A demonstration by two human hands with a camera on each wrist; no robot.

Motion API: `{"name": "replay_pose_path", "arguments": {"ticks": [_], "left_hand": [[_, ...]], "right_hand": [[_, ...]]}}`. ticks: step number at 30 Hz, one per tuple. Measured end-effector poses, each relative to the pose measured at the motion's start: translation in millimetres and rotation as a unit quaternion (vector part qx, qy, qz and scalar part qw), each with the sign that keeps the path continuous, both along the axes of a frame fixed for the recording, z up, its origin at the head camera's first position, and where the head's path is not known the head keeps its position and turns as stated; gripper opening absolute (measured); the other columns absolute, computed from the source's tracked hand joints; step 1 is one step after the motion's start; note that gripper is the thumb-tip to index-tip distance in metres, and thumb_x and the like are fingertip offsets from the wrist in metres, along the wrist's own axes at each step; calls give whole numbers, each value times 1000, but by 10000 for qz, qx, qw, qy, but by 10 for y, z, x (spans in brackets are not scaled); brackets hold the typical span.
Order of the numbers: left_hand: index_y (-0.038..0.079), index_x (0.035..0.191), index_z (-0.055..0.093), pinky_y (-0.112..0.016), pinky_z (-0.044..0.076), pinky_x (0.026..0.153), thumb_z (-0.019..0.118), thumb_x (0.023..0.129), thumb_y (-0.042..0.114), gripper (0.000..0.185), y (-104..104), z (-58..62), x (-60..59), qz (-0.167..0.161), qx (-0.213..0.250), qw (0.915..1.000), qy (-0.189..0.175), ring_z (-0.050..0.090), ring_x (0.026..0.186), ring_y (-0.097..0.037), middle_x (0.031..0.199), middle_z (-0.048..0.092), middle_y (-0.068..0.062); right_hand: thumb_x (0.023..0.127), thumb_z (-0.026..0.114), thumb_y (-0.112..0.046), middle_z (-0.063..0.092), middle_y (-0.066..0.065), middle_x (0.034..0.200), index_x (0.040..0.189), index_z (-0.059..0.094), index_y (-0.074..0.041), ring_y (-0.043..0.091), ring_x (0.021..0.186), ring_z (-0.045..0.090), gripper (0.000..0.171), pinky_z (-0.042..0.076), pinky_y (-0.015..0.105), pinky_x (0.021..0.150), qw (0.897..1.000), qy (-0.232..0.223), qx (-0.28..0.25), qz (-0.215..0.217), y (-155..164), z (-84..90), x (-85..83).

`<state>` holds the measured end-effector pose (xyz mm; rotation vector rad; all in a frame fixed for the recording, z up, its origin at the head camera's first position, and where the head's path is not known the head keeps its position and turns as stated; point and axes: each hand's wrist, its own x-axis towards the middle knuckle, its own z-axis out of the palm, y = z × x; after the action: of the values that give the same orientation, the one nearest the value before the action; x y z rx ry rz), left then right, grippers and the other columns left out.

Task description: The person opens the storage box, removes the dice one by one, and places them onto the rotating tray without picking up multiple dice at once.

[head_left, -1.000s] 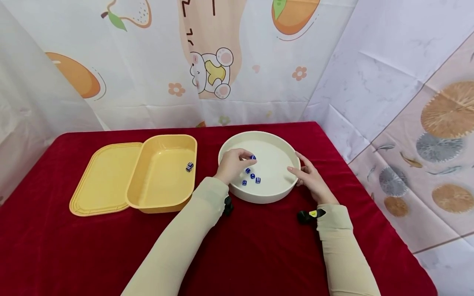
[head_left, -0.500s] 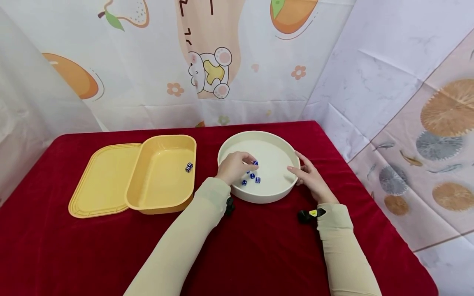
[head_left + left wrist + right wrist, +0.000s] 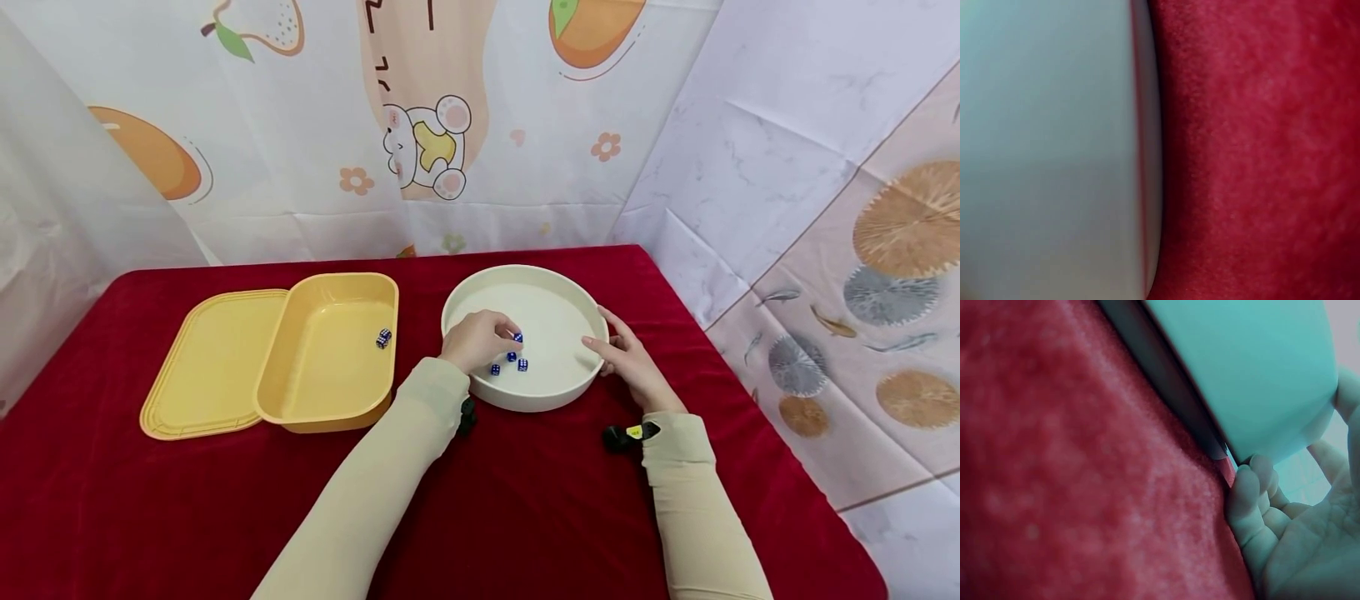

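Basically, left hand [image 3: 478,340] pinches blue die [image 3: 518,337], right hand [image 3: 633,362] grips white tray [image 3: 558,321]; likely die-arranging, next needs clean release.

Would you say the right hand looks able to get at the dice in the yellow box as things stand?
Probably not directly: the right hand holds the side of the white tray, and the left hand and the tray lie between it and the yellow box, though nothing covers the dice there.

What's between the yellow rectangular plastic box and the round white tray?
Between the box and tray, the head view shows red velvety cloth, crossed lower down by the left arm's beige sleeve.
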<state>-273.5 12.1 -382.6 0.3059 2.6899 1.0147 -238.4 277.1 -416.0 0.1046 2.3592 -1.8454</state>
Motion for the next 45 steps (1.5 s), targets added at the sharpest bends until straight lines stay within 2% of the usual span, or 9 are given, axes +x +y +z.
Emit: {"name": "replay_pose_path", "arguments": {"ticks": [15, 23, 28, 37, 45], "left_hand": [[26, 106, 75, -30, 45, 76, 77, 86, 36, 23, 0, 24, 4, 29, -187, 9998, 27, 61, 87, -11, 93, 69, 8], [27, 109, 74, -32, 46, 80, 76, 87, 37, 25, -6, 9, 16, -60, -250, 9995, 157, 62, 90, -9, 96, 71, 9], [28, 108, 74, -32, 46, 80, 76, 87, 38, 24, -4, -11, 11, -8, -211, 9996, 176, 62, 89, -10, 96, 70, 9], [29, 107, 74, -33, 47, 80, 67, 91, 47, 24, 3, -26, 15, 137, 192, 9988, 420, 61, 93, -12, 98, 69, 6], [30, 108, 74, -31, 47, 82, 63, 94, 49, 26, -19, -48, 46, 269, 911, 9941, 520, 60, 93, -12, 98, 68, 8]], "right_hand": [[96, 65, -28, 52, 4, 99, 159, 23, -28, 4, 62, 54, 76, 50, 20, 65, 10000, 44, -26, -7, -19, 12, -6], [96, 65, -29, 51, 4, 100, 159, 22, -28, 5, 62, 54, 76, 50, 21, 65, 10000, 26, -27, -6, -25, 14, -1], [96, 64, -29, 51, 4, 101, 159, 21, -29, 5, 62, 53, 76, 50, 21, 65, 10000, 14, -34, 8, -25, 12, 7], [97, 64, -30, 51, 3, 101, 159, 20, -28, 5, 61, 54, 76, 50, 21, 66, 10000, -5, -12, 1, -10, 15, 19], [97, 64, -32, 51, 5, 102, 159, 22, -28, 4, 62, 54, 75, 50, 21, 65, 10000, 6, 2, -47, -21, 3, 16]]}}
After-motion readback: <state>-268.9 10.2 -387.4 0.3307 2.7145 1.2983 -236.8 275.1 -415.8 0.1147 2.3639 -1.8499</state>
